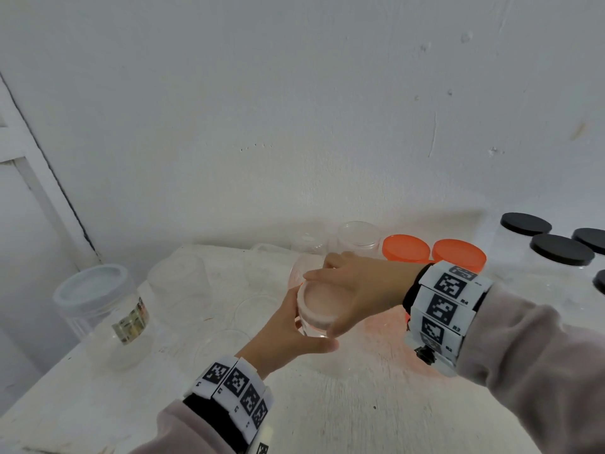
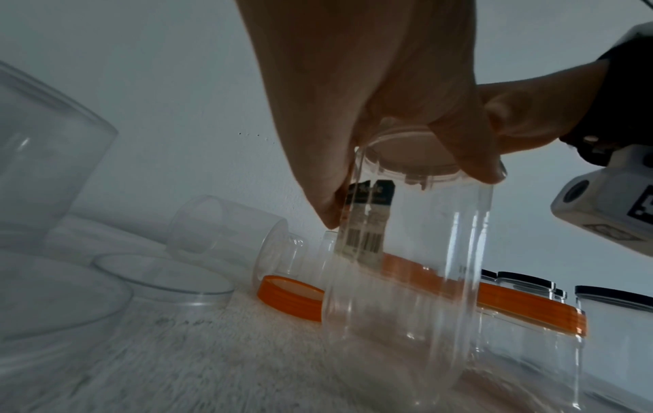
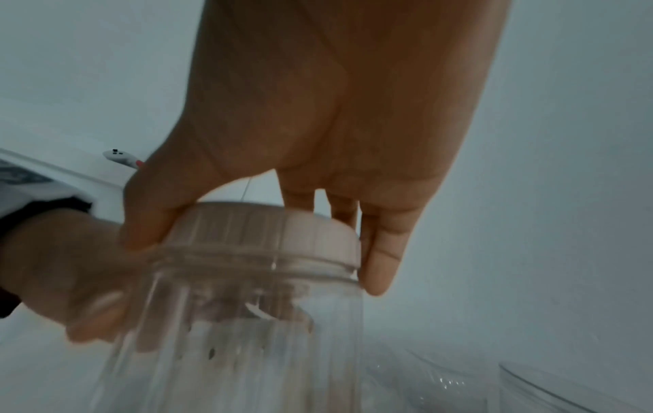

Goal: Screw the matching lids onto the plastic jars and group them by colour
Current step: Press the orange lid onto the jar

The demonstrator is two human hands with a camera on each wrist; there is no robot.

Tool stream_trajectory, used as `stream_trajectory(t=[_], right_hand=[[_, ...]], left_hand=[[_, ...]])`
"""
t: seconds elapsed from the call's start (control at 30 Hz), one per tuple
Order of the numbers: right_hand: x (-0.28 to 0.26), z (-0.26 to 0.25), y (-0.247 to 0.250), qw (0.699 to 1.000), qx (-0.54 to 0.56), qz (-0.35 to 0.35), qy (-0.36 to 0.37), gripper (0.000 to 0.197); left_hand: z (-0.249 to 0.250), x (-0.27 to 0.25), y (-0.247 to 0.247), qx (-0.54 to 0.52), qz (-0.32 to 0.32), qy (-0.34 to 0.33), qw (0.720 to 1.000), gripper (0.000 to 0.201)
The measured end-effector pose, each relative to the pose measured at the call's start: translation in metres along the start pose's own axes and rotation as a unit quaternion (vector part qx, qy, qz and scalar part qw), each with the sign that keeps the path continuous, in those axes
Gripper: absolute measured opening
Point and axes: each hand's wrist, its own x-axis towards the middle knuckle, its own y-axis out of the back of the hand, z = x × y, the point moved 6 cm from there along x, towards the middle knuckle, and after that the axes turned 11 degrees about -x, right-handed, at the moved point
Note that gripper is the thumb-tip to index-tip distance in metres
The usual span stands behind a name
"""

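Observation:
A clear plastic jar (image 1: 312,327) stands on the white table (image 1: 343,414) in the middle of the head view. My left hand (image 1: 306,329) grips its body from the left, thumb across the front. A whitish translucent lid (image 1: 314,298) sits on the jar's mouth. My right hand (image 1: 322,304) comes in from the right and grips this lid round its rim. In the right wrist view the thumb and fingers (image 3: 381,265) clasp the ribbed lid (image 3: 261,234) over the jar (image 3: 229,349). The left wrist view shows the jar (image 2: 406,293) with a barcode label.
Two orange-lidded jars (image 1: 406,247) stand at the back, and black-lidded jars (image 1: 561,249) at the right. A clear-lidded jar (image 1: 95,290) stands at the left. A loose orange lid (image 2: 290,296), a clear jar on its side (image 2: 226,223) and clear lids (image 2: 159,276) lie nearby.

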Motion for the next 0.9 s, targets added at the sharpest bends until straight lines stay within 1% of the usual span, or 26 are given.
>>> stream_trajectory(t=[0.2, 0.37, 0.53, 0.6, 0.73, 0.83, 0.9], right_hand=[[0.004, -0.009, -0.003, 0.997, -0.029, 0.072, 0.019, 0.092], [0.008, -0.017, -0.003, 0.994, -0.017, 0.103, 0.022, 0.089], [0.021, -0.030, -0.004, 0.991, 0.063, 0.117, 0.025, 0.088], [0.031, -0.035, -0.006, 0.988, 0.103, 0.111, 0.035, 0.086], [0.058, -0.038, -0.011, 0.970, 0.221, 0.092, 0.040, 0.075], [0.079, -0.029, -0.012, 0.947, 0.295, 0.127, 0.001, 0.067], [0.093, -0.018, -0.015, 0.938, 0.311, 0.146, -0.037, 0.062]], left_hand=[[-0.001, -0.005, 0.004, -0.021, 0.039, -0.031, 0.999, 0.085], [-0.004, -0.010, 0.016, -0.020, 0.057, -0.029, 0.998, 0.086], [-0.005, -0.021, 0.039, -0.004, 0.081, -0.013, 0.997, 0.085], [-0.005, -0.027, 0.049, -0.004, 0.091, -0.007, 0.996, 0.086], [-0.009, -0.040, 0.068, -0.041, 0.114, -0.001, 0.993, 0.088], [-0.013, -0.050, 0.081, -0.062, 0.128, -0.008, 0.990, 0.088], [-0.016, -0.056, 0.090, -0.070, 0.143, -0.014, 0.987, 0.089]])
